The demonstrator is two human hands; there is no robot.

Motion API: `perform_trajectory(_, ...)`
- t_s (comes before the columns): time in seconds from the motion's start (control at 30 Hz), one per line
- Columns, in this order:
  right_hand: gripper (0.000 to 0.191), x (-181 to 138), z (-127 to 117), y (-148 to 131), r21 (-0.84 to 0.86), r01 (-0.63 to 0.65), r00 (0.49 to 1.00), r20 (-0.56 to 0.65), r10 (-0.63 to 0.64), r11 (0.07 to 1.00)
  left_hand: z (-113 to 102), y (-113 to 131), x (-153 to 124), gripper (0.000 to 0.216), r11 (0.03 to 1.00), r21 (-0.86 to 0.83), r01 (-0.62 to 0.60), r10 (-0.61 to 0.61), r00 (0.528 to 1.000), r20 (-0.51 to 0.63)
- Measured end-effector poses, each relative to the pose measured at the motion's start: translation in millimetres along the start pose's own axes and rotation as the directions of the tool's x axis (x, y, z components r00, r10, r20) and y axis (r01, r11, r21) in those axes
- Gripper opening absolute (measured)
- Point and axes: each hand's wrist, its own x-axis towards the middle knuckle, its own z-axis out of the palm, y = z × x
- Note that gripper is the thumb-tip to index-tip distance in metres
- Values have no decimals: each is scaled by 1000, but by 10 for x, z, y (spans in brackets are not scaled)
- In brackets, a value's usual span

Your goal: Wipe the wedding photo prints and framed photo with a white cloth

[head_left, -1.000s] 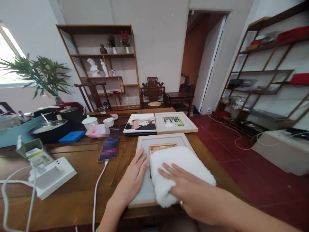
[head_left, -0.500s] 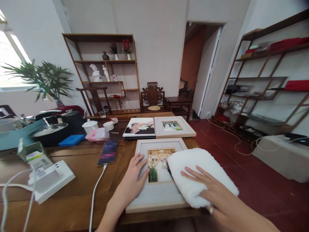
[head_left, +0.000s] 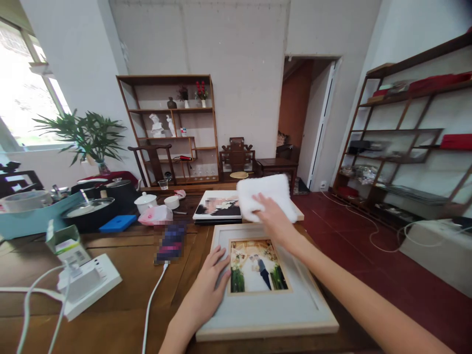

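A pale wooden picture frame [head_left: 265, 314] lies face up near me, with a photo of a couple [head_left: 258, 265] in its middle. My left hand [head_left: 210, 278] rests on the frame's left side, fingers spread. Beyond the far edge, my right hand [head_left: 271, 214] grips a fluffy white towel [head_left: 267, 189], fingers stretched over it. Most of a second pale frame [head_left: 299, 212] at the back is hidden by the towel; I cannot tell whether they touch. Left of it lies a panel with a pixelated photo [head_left: 217, 205].
On the wooden table [head_left: 129, 275] are a phone [head_left: 170, 243] with a white cable, a white charger box [head_left: 92, 285], a blue box [head_left: 118, 223], a pink bag [head_left: 155, 215] and a lidded pan [head_left: 88, 211]. Shelves [head_left: 401, 132] stand on the right above the red floor [head_left: 354, 231].
My right hand has carried the towel forward and left, off the near frame to the back one, uncovering the photo's right side. My left hand stays on the frame. The view has tilted up.
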Motion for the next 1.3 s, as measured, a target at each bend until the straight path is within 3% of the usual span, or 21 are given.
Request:
perform_trajectory(0.1,46,195,263,-242,74,240,957,149,-249,968,-9,11,-8,32,1000,-1,-7,7,1000,-3)
perform_trajectory(0.2,47,183,417,-359,122,313,915,226,-333,942,-13,13,2,31,1000,-7,-21,20,1000,-6)
perform_trajectory(0.33,50,-45,397,-213,131,247,916,291,-276,960,-4,-1,9,34,1000,-4,-5,5,1000,10)
perform_trajectory(0.53,52,-495,34,310,52,65,935,346,-79,997,-8,5,0,34,999,-8,34,-34,999,26)
perform_trajectory(0.7,48,-642,-186,544,-77,-122,956,260,138,990,-5,12,9,34,1000,-6,23,-23,1000,4)
perform_trajectory(1.03,53,-601,160,135,2,-129,951,285,123,992,-6,10,0,33,999,-13,34,-33,999,20)
perform_trajectory(1.13,52,-706,50,20,33,-121,937,332,103,992,-2,7,-6,33,998,-19,67,-66,997,26)
perform_trajectory(1.3,57,-982,-346,-317,78,-151,882,461,98,985,8,-4,-12,33,996,-31,78,-77,996,42)
